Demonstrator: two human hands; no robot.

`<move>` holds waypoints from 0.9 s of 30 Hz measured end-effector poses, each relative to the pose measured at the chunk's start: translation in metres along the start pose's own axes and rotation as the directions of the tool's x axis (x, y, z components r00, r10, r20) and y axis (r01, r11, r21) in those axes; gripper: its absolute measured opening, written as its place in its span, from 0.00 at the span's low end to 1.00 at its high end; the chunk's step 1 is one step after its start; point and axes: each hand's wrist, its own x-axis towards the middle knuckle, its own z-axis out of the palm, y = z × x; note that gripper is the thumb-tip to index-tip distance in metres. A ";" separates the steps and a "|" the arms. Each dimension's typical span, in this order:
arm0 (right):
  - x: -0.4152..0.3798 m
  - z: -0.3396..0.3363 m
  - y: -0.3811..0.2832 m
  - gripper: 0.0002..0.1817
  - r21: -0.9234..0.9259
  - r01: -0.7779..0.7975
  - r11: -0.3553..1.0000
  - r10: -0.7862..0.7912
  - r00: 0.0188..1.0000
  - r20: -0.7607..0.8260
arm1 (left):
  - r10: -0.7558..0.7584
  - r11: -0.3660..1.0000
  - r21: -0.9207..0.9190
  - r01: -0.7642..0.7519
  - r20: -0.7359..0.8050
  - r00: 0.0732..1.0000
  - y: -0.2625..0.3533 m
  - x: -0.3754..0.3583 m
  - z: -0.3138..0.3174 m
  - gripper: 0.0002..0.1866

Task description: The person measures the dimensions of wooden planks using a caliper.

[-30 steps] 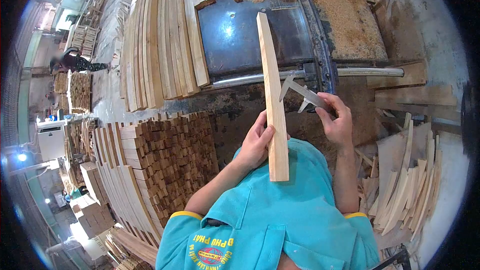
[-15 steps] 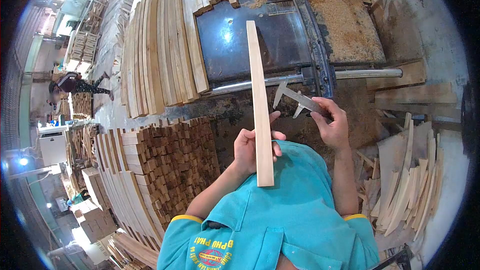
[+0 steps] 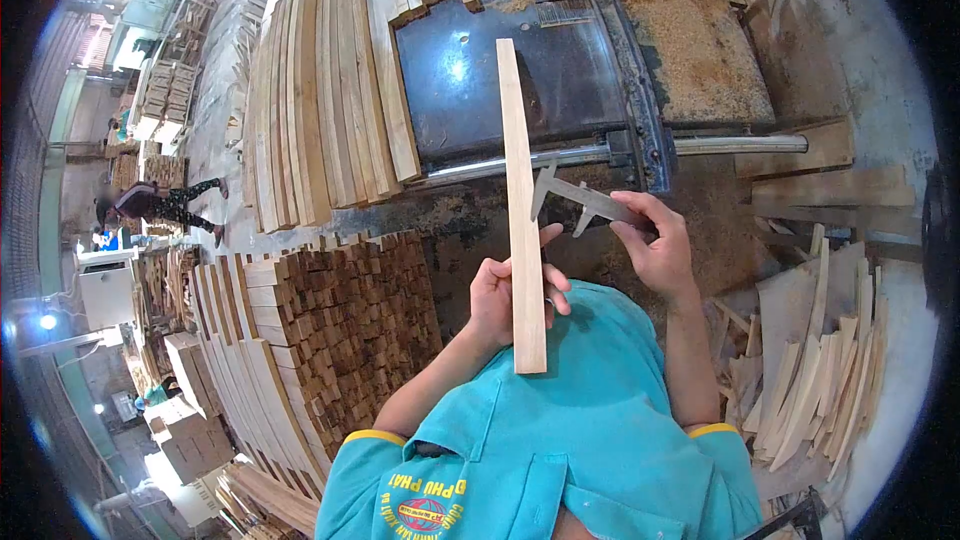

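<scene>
A long, pale wooden strip (image 3: 522,200) lies lengthwise in front of me, its near end over my turquoise shirt. My left hand (image 3: 495,302) grips the strip from below near that end, thumb on one side and fingertips showing on the other. In my right hand (image 3: 660,248) is a metal vernier caliper (image 3: 580,198), pinched by its beam end between thumb and fingers. The caliper's jaws point left and stand apart, the outer jaw right at the strip's right edge.
Ahead is a dark metal machine table (image 3: 500,90) with a round rail (image 3: 740,145) along its front. Long boards (image 3: 330,90) rest at its left. A tall stack of cut wood (image 3: 350,330) stands at left, offcuts (image 3: 825,370) at right. A person (image 3: 150,202) walks far left.
My right hand has shifted left, carrying the caliper up to the strip's edge. My left hand and the strip have barely moved. The distant person has stepped along.
</scene>
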 end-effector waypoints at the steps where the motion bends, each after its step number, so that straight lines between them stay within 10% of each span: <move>1: 0.002 0.001 -0.003 0.20 -0.020 0.046 0.999 -0.046 0.999 0.008 | -0.007 0.997 0.080 0.009 -0.026 1.000 -0.001 -0.001 0.004 0.43; 27: 0.013 0.009 -0.003 0.20 -0.234 0.061 0.970 -0.033 0.992 0.121 | 0.013 0.961 0.278 -0.006 -0.021 1.000 -0.007 -0.003 0.002 0.29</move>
